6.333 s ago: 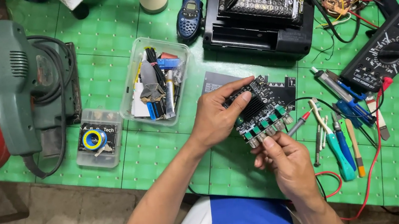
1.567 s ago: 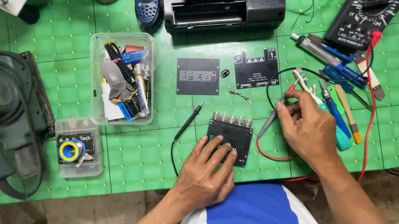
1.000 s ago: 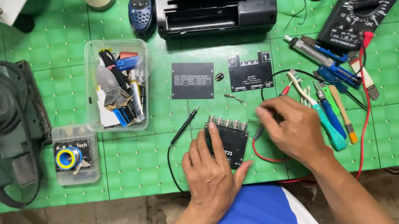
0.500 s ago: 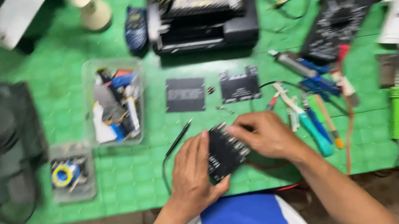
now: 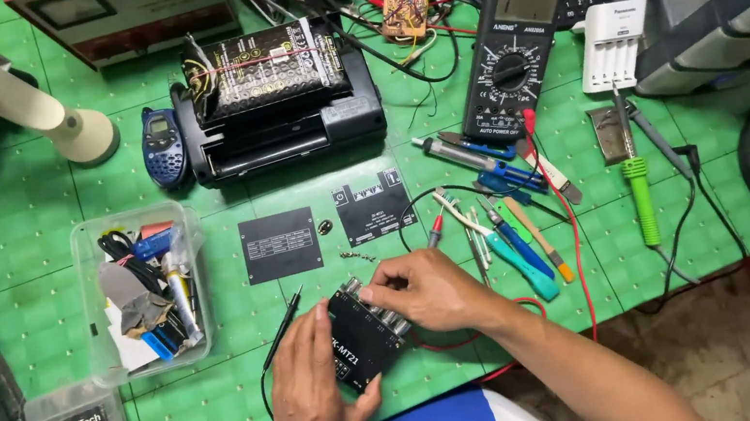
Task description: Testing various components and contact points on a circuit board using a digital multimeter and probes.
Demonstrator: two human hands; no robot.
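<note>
1. Black was the little box (image 5: 365,337) you held near the front edge of the green mat (image 5: 38,316); your left hand (image 5: 315,397) wrapped its side and your right hand (image 5: 427,291) pinched its knobs.
2. Two flat black plates (image 5: 279,244) lay just behind, with screwdrivers (image 5: 516,239) to the right and a clear tub (image 5: 144,290) to the left.
3. Your hands hid most of the box.

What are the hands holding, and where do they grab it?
A small black circuit board module with a row of knobs. The left hand cups its lower left side; the right hand pinches the knob edge at the top right with its fingers.
</note>
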